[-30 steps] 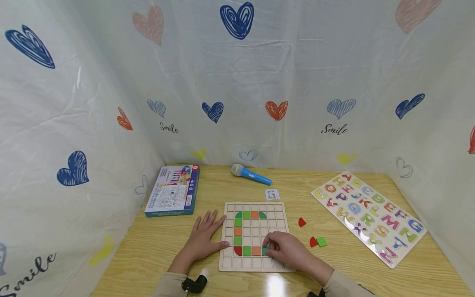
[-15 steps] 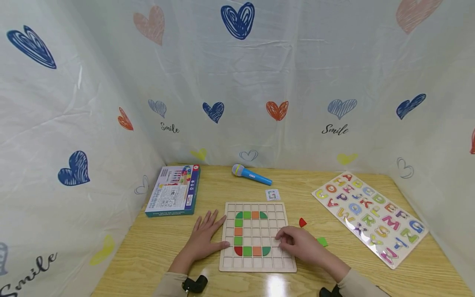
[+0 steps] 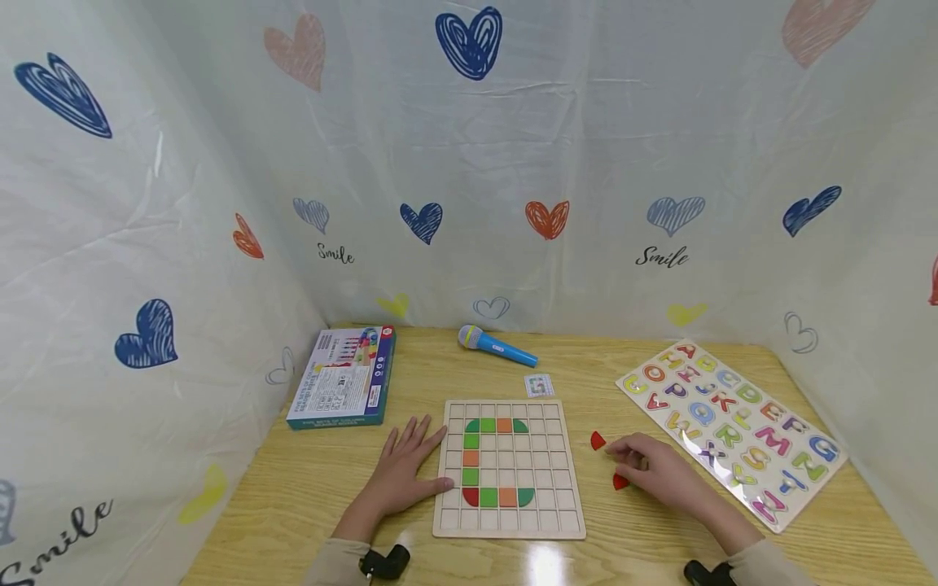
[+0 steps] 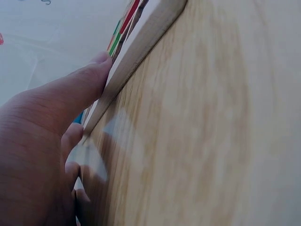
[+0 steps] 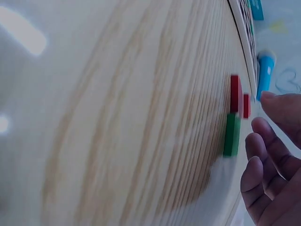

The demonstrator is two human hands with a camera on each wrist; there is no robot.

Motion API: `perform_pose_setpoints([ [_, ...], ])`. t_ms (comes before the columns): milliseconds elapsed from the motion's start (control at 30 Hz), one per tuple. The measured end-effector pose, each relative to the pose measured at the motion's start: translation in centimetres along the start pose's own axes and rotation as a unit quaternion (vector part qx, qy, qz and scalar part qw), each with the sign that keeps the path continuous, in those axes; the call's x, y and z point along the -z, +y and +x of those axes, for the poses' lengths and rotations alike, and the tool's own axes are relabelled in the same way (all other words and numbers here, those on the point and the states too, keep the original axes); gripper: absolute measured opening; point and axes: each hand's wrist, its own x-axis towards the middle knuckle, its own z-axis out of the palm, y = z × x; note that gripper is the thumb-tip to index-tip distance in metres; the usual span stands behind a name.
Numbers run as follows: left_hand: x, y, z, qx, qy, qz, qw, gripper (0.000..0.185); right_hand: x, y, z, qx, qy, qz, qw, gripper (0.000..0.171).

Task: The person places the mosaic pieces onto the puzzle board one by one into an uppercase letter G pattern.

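Starting at the left of the head view, your left hand lies flat on the table with fingers straight and spread, fingertips against the left edge of the wooden grid board; the left wrist view shows a finger pressed to that edge. It holds nothing and only steadies the board.

On the board, coloured tiles form a C shape: green, orange and green across the top, green and orange down the left column, red, green, orange and green along the bottom.

Right of the board, in the lower right-centre of the frame, lie the loose pieces. One red quarter-round piece sits apart, nearer the board and further up the frame. A second red piece peeks out at the left side of your right hand. That hand hovers palm-down over the pieces, fingers loosely bent and apart, gripping nothing. In the right wrist view the green square tile lies just before your fingertips, with the red pieces beyond it, toward the blue toy microphone. So the green tile lies directly under the right fingertips, and the right hand is much the nearer; the left is across the board from it.

At the far right, the alphabet puzzle lies beside that hand, untouched.
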Motion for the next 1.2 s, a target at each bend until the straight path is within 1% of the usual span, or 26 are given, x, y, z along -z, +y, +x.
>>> perform_pose_setpoints([
  [133, 0.0, 0.0, -0.1, 0.001, 0.0, 0.001, 1.0, 0.088, 0.8, 1.2, -0.8, -0.009, -0.007, -0.017, 1.0, 0.027],
  [333, 0.0, 0.2, -0.2, 0.004, -0.001, -0.004, 1.0, 0.088, 1.5, 2.4, -1.7, -0.001, -0.047, 0.019, 0.999, 0.04],
  [400, 0.1, 0.2, -0.2, 0.003, 0.0, -0.006, 1.0, 0.088, 1.7, 2.7, -1.9, 0.009, -0.056, 0.027, 0.998, 0.04],
  [500, 0.1, 0.3, -0.3, 0.003, 0.0, -0.006, 1.0, 0.088, 1.8, 2.7, -2.1, 0.01, -0.062, 0.024, 0.998, 0.034],
  [667, 0.2, 0.3, -0.3, 0.0, 0.0, -0.008, 1.0, 0.088, 1.7, 2.5, -2.0, -0.009, -0.044, 0.005, 0.999, 0.021],
  [800, 0.1, 0.3, -0.4, -0.003, 0.001, -0.009, 1.0, 0.087, 1.5, 2.3, -1.8, -0.035, -0.02, 0.0, 0.999, 0.02],
  [900, 0.1, 0.3, -0.4, -0.005, 0.003, -0.007, 1.0, 0.087, 1.3, 2.2, -1.6, -0.051, -0.011, -0.001, 0.999, 0.021],
  [1067, 0.2, 0.3, -0.3, -0.003, 0.004, -0.007, 1.0, 0.087, 1.1, 2.3, -1.1, -0.056, 0.002, -0.005, 0.998, 0.018],
  [1200, 0.2, 0.4, -0.3, -0.003, 0.003, -0.008, 1.0, 0.087, 0.7, 2.1, -0.8, -0.045, 0.018, -0.002, 0.999, 0.014],
])
